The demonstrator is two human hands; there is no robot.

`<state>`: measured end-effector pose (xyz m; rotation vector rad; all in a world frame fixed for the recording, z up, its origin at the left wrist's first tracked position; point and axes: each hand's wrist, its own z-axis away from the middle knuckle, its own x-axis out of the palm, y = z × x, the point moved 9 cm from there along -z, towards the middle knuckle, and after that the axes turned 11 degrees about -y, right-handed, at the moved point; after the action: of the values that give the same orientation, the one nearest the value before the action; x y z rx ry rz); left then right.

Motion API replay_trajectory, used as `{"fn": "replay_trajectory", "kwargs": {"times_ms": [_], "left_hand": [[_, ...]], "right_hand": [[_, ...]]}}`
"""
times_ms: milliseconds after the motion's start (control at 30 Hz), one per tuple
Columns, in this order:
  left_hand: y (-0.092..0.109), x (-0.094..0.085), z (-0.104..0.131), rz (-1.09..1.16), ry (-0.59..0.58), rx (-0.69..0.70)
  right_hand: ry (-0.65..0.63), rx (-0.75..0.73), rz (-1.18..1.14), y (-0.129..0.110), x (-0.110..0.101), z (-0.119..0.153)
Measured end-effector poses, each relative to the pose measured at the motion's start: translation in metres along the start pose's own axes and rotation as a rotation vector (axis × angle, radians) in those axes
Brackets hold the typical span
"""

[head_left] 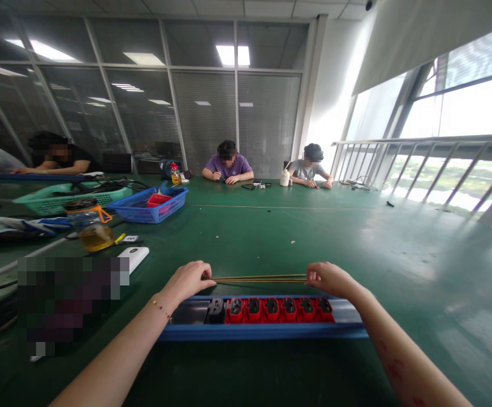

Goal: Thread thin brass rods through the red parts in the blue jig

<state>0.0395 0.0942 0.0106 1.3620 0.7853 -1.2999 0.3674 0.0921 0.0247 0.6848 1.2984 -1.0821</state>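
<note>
Several thin yellowish wires (258,278) stretch sideways between my two hands, just beyond a long blue tray (267,332). Their left ends are pinched in my left hand (193,278), fingers closed. My right hand (326,280) has its fingers closed around the other ends. In the tray sits a row of several red connector housings (280,310) with black inserts. A dark grey connector (216,311) stands at the left end of that row. The tray's far corners are partly hidden by my wrists.
To the left are a white power bank (136,257), a jar of amber liquid (93,226), a blue basket (152,212) with a red box inside and a green basket (59,200) with dark cables. Several people sit working at the table's far side.
</note>
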Motion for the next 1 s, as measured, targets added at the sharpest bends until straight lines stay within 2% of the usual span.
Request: {"fn": "replay_trajectory", "kwargs": {"times_ms": [167,367,567,800,1000], "left_hand": [[0.0,0.002,-0.002,0.006,0.002,0.025],[0.0,0.002,-0.002,0.0,0.014,0.032],[0.006,0.001,-0.003,-0.038,0.014,0.05],[0.017,0.001,-0.003,-0.13,-0.001,0.134],[0.015,0.004,-0.003,-0.144,-0.002,0.138]], "right_hand": [[0.058,0.04,0.042,-0.007,0.002,-0.009],[0.067,0.046,0.07,-0.007,0.005,-0.009],[0.012,0.008,0.082,-0.008,0.011,-0.011],[-0.019,0.001,0.094,-0.011,0.014,-0.014],[-0.018,-0.018,0.024,-0.009,0.016,-0.016]]}}
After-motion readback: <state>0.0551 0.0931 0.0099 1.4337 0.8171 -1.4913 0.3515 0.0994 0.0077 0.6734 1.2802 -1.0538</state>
